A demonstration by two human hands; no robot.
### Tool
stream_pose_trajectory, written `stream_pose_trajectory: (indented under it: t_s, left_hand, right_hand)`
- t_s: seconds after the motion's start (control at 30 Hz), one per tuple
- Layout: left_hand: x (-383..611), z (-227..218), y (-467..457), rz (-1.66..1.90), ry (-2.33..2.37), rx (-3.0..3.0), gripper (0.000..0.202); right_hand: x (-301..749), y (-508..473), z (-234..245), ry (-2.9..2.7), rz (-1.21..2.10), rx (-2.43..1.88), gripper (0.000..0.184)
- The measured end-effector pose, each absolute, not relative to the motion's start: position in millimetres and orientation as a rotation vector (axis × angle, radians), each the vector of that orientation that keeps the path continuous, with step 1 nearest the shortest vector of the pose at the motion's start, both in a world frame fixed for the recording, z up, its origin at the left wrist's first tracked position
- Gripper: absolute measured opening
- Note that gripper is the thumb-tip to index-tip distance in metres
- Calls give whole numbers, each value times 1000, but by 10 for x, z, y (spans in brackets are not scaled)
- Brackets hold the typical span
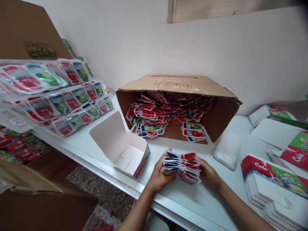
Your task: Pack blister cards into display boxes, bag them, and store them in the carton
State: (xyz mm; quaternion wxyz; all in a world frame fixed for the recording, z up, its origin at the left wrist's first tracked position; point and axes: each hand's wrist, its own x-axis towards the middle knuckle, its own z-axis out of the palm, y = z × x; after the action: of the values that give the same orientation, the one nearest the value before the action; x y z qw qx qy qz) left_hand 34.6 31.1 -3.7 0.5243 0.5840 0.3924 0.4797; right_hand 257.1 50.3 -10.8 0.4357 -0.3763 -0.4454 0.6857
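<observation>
Between my two hands is a stack of red, blue and green candy packets [181,166], held just above the front of the white table. My left hand [160,176] grips the stack's left side, and my right hand [209,175] holds its right side. To the left stands an open display box [127,154] with its lid up and a white inside. Behind my hands a cardboard carton [178,84] lies on its side, its mouth facing me. Many loose packets [149,114] fill it, and a small pile of packets [193,131] rests at its right front edge.
Clear sleeves of packets [79,96] are stacked at the left. Flat printed cartons [271,179] lie piled at the right, near a white folded bundle [227,150]. Below the table's left edge sits a brown cardboard box [43,199]. A wall [144,38] closes off the back.
</observation>
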Motion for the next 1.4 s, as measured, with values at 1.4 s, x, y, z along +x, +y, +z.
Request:
stream_pose_trajectory:
  t_s: [1.4]
  left_hand:
    - [358,17,296,1154,888,1237,83]
  right_hand:
    - [2861,985,69,-1829,1461,-1060,45]
